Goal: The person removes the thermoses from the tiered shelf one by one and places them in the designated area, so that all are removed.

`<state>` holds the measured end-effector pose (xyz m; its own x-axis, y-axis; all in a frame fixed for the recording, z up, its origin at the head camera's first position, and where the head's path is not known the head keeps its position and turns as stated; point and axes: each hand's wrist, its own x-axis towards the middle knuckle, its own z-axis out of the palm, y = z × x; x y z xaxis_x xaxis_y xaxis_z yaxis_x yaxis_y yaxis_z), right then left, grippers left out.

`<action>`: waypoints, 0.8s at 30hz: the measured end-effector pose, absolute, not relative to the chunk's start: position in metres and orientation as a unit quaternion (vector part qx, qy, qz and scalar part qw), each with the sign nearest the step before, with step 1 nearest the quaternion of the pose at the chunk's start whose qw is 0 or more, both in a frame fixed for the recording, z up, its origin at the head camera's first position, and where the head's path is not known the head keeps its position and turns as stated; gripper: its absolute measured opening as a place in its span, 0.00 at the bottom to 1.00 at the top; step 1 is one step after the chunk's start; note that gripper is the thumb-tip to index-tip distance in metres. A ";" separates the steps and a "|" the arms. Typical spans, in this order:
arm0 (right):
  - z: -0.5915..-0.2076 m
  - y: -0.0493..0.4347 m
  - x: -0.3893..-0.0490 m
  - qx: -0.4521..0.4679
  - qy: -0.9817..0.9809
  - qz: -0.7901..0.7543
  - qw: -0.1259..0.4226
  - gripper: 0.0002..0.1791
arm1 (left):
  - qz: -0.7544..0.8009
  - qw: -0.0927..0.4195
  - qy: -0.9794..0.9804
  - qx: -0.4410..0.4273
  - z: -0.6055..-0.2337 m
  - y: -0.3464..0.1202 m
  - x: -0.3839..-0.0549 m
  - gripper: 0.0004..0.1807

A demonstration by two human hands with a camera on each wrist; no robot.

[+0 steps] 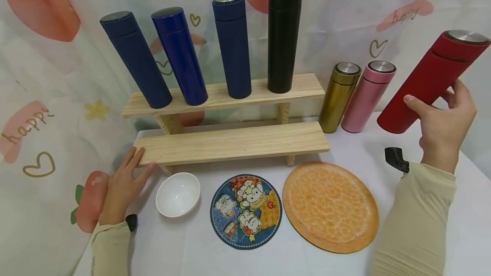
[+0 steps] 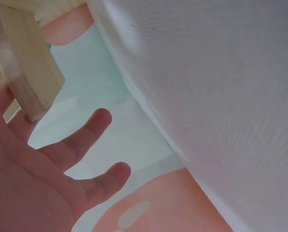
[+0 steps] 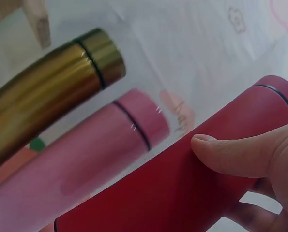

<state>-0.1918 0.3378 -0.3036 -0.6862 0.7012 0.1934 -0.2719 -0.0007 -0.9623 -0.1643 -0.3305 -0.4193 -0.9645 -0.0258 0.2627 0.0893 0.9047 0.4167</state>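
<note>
My right hand [image 1: 446,118] grips a red thermos bottle [image 1: 431,82] with a steel-topped lid, its top leaning to the right. In the right wrist view, the thumb [image 3: 235,152] lies along the side of the red bottle [image 3: 168,179]. Just left of it stand a pink thermos [image 1: 368,97] and a gold one [image 1: 339,99]. At the other side, my left hand [image 1: 122,182] touches the left end of the lower board of a two-tier wooden stand [image 1: 234,144]. In the left wrist view, two fingers [image 2: 81,140] stretch out past the board end [image 2: 30,63], free of it.
On the upper tier stand two matte navy thermoses [image 1: 136,61] [image 1: 233,48], a glossy blue one [image 1: 180,56] and a black one [image 1: 284,39]. In front are a white bowl [image 1: 178,195], a cartoon-patterned round mat [image 1: 245,212] and an orange round mat [image 1: 330,208]. A printed cloth hangs behind.
</note>
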 end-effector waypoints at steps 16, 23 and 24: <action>-0.359 0.367 -0.229 -0.223 -0.633 0.694 0.261 0.43 | -0.221 0.128 -0.967 -0.010 -0.419 -0.330 -0.165 0.42; -0.377 0.372 -0.239 -0.220 -0.647 0.684 0.255 0.43 | -0.219 0.123 -0.968 -0.005 -0.418 -0.329 -0.165 0.42; -0.379 0.372 -0.240 -0.219 -0.652 0.681 0.253 0.44 | -0.219 0.122 -0.968 -0.005 -0.418 -0.329 -0.165 0.42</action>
